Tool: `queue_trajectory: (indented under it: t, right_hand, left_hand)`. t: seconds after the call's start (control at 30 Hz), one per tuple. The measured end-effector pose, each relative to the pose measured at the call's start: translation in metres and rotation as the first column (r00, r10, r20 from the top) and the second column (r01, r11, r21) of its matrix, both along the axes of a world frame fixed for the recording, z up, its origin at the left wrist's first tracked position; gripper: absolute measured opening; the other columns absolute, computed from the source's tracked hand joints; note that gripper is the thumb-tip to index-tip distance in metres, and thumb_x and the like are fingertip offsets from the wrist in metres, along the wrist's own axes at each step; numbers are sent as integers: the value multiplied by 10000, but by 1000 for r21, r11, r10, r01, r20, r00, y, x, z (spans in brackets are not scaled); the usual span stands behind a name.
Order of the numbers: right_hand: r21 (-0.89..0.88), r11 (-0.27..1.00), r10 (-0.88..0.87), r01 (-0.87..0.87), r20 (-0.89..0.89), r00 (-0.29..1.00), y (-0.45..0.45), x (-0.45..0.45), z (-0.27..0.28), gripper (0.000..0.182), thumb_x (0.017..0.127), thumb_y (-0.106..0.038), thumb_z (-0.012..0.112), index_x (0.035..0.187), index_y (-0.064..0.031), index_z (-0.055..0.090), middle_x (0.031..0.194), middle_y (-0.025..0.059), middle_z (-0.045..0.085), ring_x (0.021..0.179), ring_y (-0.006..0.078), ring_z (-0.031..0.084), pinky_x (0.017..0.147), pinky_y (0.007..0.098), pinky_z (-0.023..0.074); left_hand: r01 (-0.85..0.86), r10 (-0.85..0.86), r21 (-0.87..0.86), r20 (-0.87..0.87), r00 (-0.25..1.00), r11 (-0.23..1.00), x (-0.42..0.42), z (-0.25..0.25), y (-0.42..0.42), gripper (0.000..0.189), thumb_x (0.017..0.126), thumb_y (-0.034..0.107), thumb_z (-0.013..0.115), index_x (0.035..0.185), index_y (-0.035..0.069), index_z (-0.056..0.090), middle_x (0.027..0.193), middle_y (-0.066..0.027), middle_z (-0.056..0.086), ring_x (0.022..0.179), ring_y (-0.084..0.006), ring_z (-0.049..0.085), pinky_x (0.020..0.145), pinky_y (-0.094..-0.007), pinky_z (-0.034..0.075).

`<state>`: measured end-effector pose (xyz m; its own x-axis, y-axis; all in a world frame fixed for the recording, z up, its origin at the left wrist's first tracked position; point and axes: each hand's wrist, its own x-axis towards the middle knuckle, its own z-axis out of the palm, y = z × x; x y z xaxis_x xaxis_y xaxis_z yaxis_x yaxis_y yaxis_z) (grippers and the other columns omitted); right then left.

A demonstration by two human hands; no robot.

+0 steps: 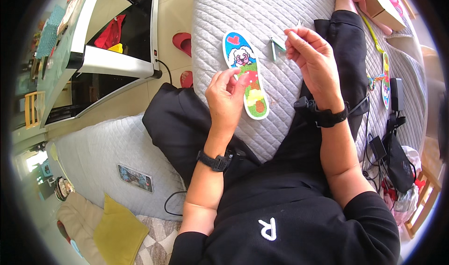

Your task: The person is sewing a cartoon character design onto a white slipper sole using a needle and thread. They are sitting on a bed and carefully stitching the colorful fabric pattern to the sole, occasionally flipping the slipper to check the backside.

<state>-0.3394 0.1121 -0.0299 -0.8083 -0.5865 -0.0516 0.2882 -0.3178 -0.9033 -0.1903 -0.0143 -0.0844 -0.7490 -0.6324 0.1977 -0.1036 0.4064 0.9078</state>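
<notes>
A cross-stitched insole (260,89) with a white edge lies on the grey quilted cover (217,5), showing a heart, a white puppy and flowers. My left hand (226,96) is over its left side, thumb and forefinger curved with a small gap between them; I make out nothing held there. Farther right, my right hand (314,59) is raised above the cover, its thumb and forefinger pinched together. Whatever may be between those fingertips is too fine to see. A small pale pointed thing (299,23) shows just behind them. Green-handled thread snips (274,50) lie spread between the insole and my right hand.
Another insole (386,80) lies at the right beside black cables and a black adapter (378,148). A cardboard box (382,7) stands at the upper right. A phone (135,178) rests at the lower left, near a yellow-green cushion (121,230). Red slippers (182,43) are on the floor.
</notes>
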Motion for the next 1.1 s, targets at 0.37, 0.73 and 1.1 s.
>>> queue_trajectory:
  t: [0.37, 0.73, 1.1]
  right_hand:
    - [-13, 989, 145, -145, 45, 988, 2, 24, 13, 156, 869, -135, 656, 955, -5, 644, 805, 7, 620, 717, 54, 559, 651, 196, 452]
    - [-154, 978, -147, 142, -22, 989, 28, -11, 21, 193, 855, -151, 668, 976, -2, 660, 892, 31, 655, 796, 88, 599, 676, 216, 479]
    - [-273, 962, 11, -30, -70, 998, 35, 16, 41, 118, 879, -91, 618, 945, -2, 658, 861, 6, 652, 802, 60, 579, 687, 204, 463]
  left_hand:
    - [182, -91, 472, -208, 974, 863, -21, 32, 30, 49, 837, -3, 656, 879, -24, 668, 739, -4, 586, 682, -42, 516, 610, -197, 412]
    - [496, -228, -651, 454, 861, 575, -8, 3, 76, 54, 648, 25, 644, 663, -9, 604, 815, -145, 554, 924, -324, 530, 775, -406, 441]
    - [466, -411, -355, 221, 884, 811, -42, 15, 66, 204, 796, 67, 597, 951, -65, 613, 870, -198, 639, 920, -314, 602, 795, -389, 476]
